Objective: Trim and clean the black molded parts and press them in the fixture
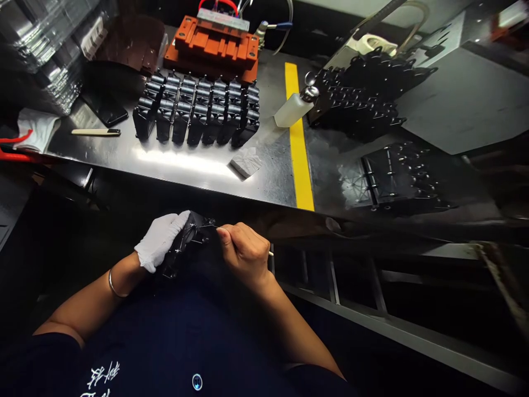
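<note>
The steel table (185, 160) spans the space ahead of me. Its near edge lies just beyond my hands, with bare metal between that edge and the rows of black housings (198, 110). Below the edge, over my lap, my gloved left hand (161, 240) curls its fingers closed around a black part (192, 234). My bare right hand (243, 253), wrist bent inward, pinches a thin stick (270, 253) with its tip at the part.

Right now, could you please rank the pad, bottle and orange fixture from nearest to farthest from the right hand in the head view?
1. Pad, just ahead of the right hand.
2. Bottle, farther right, by the yellow stripe.
3. Orange fixture, far back.
</note>
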The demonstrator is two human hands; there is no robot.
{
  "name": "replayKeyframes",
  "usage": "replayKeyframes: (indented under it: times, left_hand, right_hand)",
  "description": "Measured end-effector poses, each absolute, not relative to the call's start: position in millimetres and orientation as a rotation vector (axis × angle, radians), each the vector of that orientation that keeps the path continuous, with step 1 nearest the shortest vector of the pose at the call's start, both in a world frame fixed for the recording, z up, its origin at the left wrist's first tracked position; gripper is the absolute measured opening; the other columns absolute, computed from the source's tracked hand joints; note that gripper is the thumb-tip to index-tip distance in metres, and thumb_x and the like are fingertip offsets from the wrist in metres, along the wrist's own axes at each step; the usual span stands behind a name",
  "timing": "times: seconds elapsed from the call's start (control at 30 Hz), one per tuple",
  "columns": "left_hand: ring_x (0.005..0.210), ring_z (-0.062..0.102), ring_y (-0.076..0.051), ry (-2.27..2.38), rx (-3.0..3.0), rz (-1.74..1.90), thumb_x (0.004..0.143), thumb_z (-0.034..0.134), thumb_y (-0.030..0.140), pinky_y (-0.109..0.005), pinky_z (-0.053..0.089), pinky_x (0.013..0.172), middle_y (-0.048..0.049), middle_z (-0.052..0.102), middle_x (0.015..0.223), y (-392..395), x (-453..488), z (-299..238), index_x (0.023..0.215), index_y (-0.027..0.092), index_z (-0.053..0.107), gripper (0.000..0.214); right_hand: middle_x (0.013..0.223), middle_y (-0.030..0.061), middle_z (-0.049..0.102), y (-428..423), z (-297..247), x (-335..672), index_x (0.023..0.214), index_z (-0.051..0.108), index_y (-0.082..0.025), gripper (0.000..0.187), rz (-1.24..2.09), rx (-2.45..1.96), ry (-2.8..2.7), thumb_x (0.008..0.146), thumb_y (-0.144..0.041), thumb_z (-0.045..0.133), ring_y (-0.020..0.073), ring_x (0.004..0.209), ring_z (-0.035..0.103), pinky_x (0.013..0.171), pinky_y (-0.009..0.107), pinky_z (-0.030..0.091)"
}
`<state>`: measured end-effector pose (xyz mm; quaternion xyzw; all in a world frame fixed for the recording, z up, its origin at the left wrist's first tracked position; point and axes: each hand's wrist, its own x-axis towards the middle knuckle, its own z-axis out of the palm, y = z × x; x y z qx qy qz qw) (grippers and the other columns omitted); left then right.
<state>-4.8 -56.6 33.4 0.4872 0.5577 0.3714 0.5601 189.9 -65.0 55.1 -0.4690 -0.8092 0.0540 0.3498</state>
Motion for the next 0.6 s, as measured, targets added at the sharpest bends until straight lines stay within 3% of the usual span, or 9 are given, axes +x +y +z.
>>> replayKeyframes:
  times: [0.4,0.6]
  left_hand:
    - [0.061,0.053,-0.017,1.321,0.984,0.703,0.084,0.049,0.055,-0.028,0.043,0.055,-0.004,0.059,0.067,-56.9,-4.5,35.3,0.079,0.017,0.065,0.042]
    - [0.061,0.05,-0.016,1.319,0.969,0.569,0.085,0.046,0.057,-0.028,0.043,0.057,-0.0034,0.058,0.067,-53.2,-3.7,51.9,0.068,0.018,0.057,0.044]
  right_hand:
    - [0.058,0.0007,0.059,-64.5,57.8,190.6,0.069,0.059,-0.016,0.022,0.104,-1.217,-2.111,0.09,-0.017,0.054,0.0096,0.051,0.048,0.054,0.024,0.036]
    - [0.057,0.001,0.058,-61.3,59.4,197.7,0.068,0.06,-0.016,0.025,0.063,-1.22,-2.216,0.092,-0.021,0.052,0.0095,0.053,0.05,0.054,0.023,0.035]
